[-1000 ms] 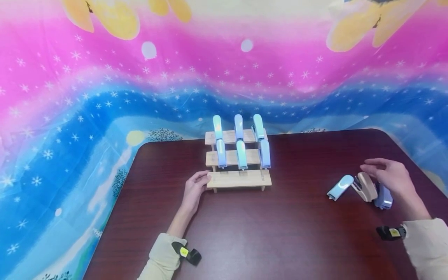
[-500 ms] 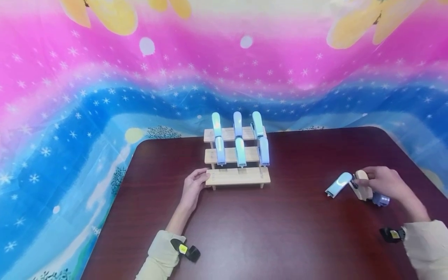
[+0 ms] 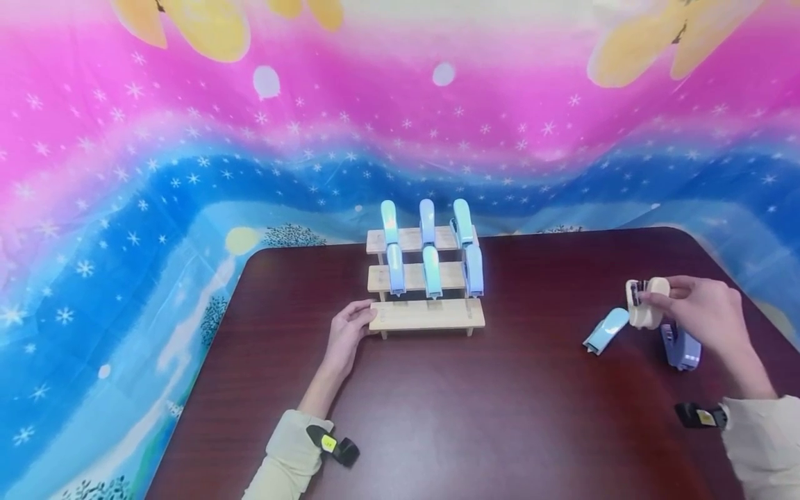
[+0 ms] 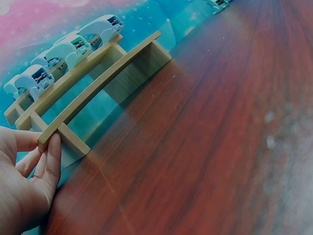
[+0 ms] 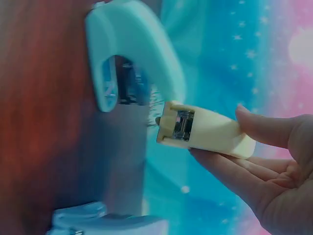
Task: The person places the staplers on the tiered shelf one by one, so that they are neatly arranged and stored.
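Note:
My right hand (image 3: pixel 712 312) holds a cream stapler (image 3: pixel 650 305) between thumb and fingers, above the table at the right. The right wrist view shows the metal end of this cream stapler (image 5: pixel 205 129) pointing away from the palm. Beside it on the table lie a mint-green stapler (image 3: pixel 606 332) and a purple-blue stapler (image 3: pixel 682 349). At the left, my left hand (image 3: pixel 346 337) pinches the end of the lowest step of a three-step wooden rack (image 3: pixel 431 316). In the left wrist view the thumb is on top of the step and the fingers (image 4: pixel 53 156) are beneath it.
Several blue, purple and mint staplers (image 3: pixel 431 271) stand in two rows on the rack's upper and middle steps. The rack is on a dark red-brown table (image 3: pixel 475 417). Behind the table hangs a colourful patterned cloth (image 3: pixel 350 167).
My right hand has come down onto the cream stapler, taken hold of it and raised it off the table, uncovering more of the purple-blue one. My left hand stays on the rack.

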`<state>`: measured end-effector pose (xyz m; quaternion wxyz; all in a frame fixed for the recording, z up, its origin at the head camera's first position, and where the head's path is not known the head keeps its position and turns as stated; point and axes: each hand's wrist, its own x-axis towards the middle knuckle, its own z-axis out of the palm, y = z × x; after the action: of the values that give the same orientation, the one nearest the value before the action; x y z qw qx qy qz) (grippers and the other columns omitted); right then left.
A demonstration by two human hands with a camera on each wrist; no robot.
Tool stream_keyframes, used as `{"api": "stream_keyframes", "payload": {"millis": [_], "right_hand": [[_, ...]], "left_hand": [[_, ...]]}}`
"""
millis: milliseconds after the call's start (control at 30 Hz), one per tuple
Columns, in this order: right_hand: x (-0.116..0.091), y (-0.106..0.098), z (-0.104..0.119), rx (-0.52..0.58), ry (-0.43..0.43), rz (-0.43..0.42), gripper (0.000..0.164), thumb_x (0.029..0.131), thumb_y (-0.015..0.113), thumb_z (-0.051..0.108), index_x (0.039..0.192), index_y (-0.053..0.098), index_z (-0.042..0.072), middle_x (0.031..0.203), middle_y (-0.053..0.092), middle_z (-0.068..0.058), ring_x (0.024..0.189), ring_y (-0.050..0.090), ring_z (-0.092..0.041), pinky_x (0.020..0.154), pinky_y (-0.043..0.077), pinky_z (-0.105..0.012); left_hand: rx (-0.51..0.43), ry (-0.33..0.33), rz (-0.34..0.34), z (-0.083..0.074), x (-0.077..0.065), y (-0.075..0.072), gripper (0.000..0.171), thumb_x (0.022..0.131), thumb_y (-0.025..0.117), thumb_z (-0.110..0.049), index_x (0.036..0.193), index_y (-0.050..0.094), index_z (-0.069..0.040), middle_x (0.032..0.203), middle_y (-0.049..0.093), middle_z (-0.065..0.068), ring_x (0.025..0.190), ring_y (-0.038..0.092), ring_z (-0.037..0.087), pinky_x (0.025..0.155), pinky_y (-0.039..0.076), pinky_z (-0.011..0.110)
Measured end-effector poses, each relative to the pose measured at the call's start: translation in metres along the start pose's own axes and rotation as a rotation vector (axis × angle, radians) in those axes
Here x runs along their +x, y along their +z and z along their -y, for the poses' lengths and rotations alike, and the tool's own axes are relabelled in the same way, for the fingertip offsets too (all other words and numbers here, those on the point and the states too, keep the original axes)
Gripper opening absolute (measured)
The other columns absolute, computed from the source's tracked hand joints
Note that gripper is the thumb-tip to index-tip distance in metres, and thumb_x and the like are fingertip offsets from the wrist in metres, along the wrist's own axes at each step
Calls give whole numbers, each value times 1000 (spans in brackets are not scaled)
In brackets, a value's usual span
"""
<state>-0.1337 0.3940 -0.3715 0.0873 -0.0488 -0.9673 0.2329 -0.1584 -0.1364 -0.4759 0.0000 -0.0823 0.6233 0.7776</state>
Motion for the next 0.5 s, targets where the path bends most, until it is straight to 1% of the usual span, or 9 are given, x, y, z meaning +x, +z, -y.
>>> {"api": "stream_keyframes", "payload": {"millis": [33,133,233,300,333,400,433,500], "right_hand": [[1,-2,4,6,15,-9,56,95,77,28,118,61,-21,94,70,-36,68,63,-32,50,41,-32],[0,-6,15,37,45,-8,58,97,75,31,121,60,-20,100,69,-38,67,65,-30,49,43,-31],[-1,-9,24,55,51,-18,59,97,75,32,122,60,-20,103,68,-38,70,67,-32,49,45,-29],[-2,-11,30,64,44,-33,60,97,75,34,123,61,-18,105,69,-37,68,66,-21,51,44,-27],[-2,-12,33,72,34,-41,60,96,75,35,123,62,-17,105,69,-36,68,64,-12,52,43,-26],[-3,-13,39,97,16,-51,60,95,76,37,123,65,-14,107,70,-34,69,58,3,54,43,-24],[-4,-14,43,114,3,-51,59,95,76,38,124,66,-13,107,70,-33,69,53,11,56,42,-23],[-5,-13,51,145,-21,-51,58,95,76,38,125,68,-10,106,71,-30,69,46,22,58,41,-21]], "left_hand": [[-2,0,0,0,0,0,36,96,66,0,129,60,14,99,71,4,83,65,10,69,53,22],[-2,-1,-3,-1,0,1,36,96,66,0,129,61,13,100,71,4,83,66,10,70,54,22],[0,-3,-3,-1,-2,0,35,96,65,0,128,61,13,101,71,6,84,66,11,70,54,22],[0,-3,-4,0,-3,0,34,96,65,0,128,62,12,101,71,6,84,66,11,70,54,23],[0,-3,-3,0,-3,0,34,96,65,0,128,62,12,101,71,6,84,66,11,69,54,23],[0,2,-1,0,-3,0,34,97,65,0,128,62,12,101,72,6,83,66,11,69,54,23],[-1,4,-1,0,-2,0,34,96,65,0,128,62,12,101,72,6,83,66,11,69,54,23],[2,9,-1,0,-2,0,34,97,65,0,128,62,13,101,72,6,84,66,11,69,54,22]]}}
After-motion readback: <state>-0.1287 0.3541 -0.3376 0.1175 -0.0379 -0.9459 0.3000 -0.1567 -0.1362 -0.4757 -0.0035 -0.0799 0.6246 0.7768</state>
